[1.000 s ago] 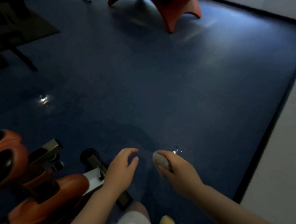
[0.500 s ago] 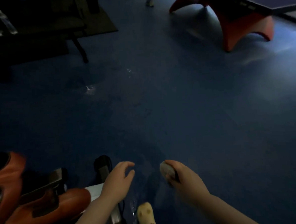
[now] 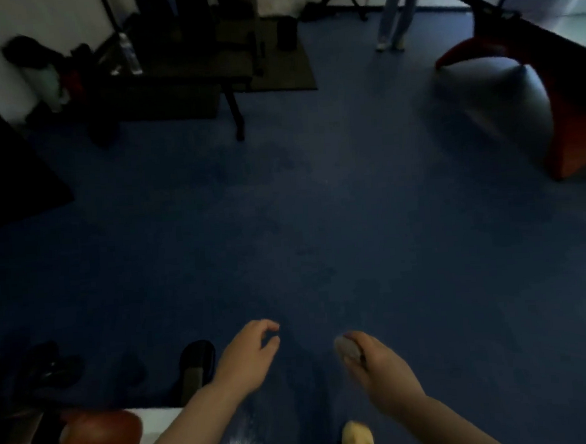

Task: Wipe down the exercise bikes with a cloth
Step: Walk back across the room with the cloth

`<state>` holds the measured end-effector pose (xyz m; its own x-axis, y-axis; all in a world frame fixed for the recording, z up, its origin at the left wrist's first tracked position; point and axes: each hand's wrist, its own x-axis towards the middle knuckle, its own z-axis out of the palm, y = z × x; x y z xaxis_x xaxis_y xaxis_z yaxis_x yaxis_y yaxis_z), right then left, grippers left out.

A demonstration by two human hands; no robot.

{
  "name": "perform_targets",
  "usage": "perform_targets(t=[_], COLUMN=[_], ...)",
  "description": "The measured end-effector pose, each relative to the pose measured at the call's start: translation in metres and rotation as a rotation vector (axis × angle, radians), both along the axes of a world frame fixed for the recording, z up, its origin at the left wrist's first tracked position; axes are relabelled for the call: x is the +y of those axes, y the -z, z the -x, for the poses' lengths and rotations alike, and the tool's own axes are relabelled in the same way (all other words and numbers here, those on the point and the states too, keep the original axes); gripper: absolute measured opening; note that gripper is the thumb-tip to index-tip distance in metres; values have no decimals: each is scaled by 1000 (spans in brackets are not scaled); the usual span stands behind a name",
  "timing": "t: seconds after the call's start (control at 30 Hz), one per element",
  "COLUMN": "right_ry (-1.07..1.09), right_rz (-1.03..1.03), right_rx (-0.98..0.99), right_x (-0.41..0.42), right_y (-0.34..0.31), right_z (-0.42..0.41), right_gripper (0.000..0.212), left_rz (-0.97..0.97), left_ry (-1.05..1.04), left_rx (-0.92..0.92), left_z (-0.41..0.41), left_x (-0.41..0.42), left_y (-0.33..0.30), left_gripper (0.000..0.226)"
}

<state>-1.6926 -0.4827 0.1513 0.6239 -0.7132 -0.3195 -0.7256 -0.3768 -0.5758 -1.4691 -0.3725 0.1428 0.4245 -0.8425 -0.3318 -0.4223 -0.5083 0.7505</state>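
An orange and black exercise bike (image 3: 75, 437) sits at the bottom left, its black foot (image 3: 195, 361) reaching out over the blue floor. My right hand (image 3: 379, 371) grips a small balled grey cloth (image 3: 348, 349), held in the air apart from the bike. My left hand (image 3: 248, 358) hovers just right of the bike's foot with loosely curled fingers and holds nothing. Much of the bike is cut off by the frame's edge.
Dark gym machines and a bench (image 3: 186, 74) stand at the back left on a black mat. A table with an orange curved base (image 3: 567, 126) is at the right. A person's legs (image 3: 393, 13) show at the back. My yellow shoe (image 3: 358, 441) is at the bottom.
The view has tilted up and swung left, so the back wall and machines come into sight and less of the bike shows. Both hands keep their pose, the cloth still in the right.
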Motion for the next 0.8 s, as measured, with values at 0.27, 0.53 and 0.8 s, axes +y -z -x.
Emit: perform_targets(t=[0.27,0.53,0.8], right_ry=[-334,-649,-792], right_rz=[-27,-55,-38], right_rx=[26,12,6], right_x=[-107,-145,-170], right_y=[-7,5,-4], right_z=[-86,-238,-387], right_gripper=[40,39,39], left_rz=[-17,-51,-33], left_ry=[-458,-722,-785], left_rx=[-17,65,20], left_z=[-41,-121,-245], left_x=[-11,-13,-38], left_y=[3,26,17], left_gripper=[20,24,21])
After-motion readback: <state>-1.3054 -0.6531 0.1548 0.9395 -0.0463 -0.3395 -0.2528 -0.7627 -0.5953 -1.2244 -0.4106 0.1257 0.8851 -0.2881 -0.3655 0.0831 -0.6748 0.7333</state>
